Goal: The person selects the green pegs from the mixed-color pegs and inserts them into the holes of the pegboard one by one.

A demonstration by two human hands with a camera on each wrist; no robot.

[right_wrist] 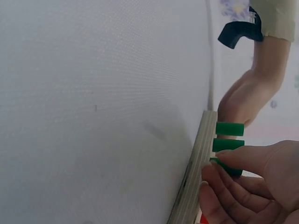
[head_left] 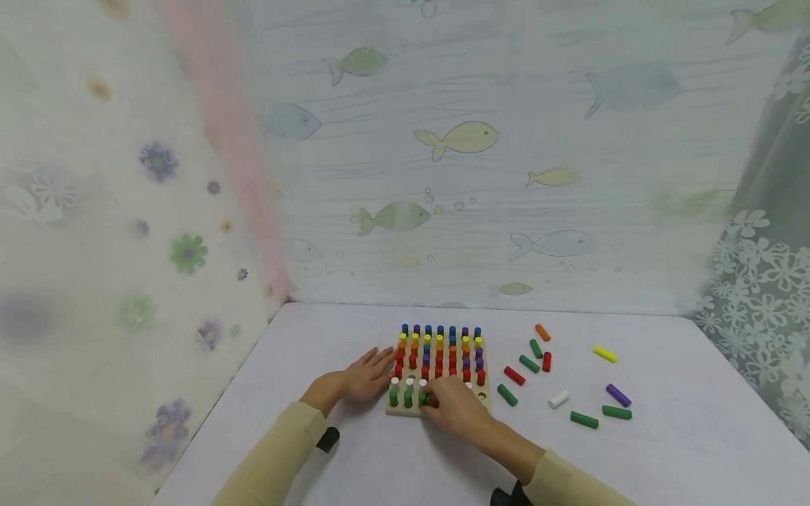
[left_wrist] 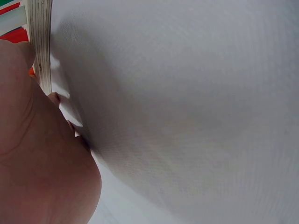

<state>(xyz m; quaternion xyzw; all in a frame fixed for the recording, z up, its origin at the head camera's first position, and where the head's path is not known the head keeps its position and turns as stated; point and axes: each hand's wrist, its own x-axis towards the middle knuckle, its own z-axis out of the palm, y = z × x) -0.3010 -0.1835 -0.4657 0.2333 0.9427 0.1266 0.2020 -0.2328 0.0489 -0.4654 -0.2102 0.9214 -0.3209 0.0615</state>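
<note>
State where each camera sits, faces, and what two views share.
Head: on the head, facing forward and down at the pegboard, loose pegs and fish-patterned backdrop; left hand, right hand and sleeves show.
Left wrist: on that wrist, facing mostly white tabletop, pegboard edge upper left; part of the left hand shows.
Right wrist: on that wrist, facing the right hand pinching a green peg; left hand beyond.
Head and right wrist share both hands and green pegs.

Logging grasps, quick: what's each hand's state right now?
Left hand: open, touching the pegboard at its left side.
Right hand: closed, pinching a green peg in the front row.
</note>
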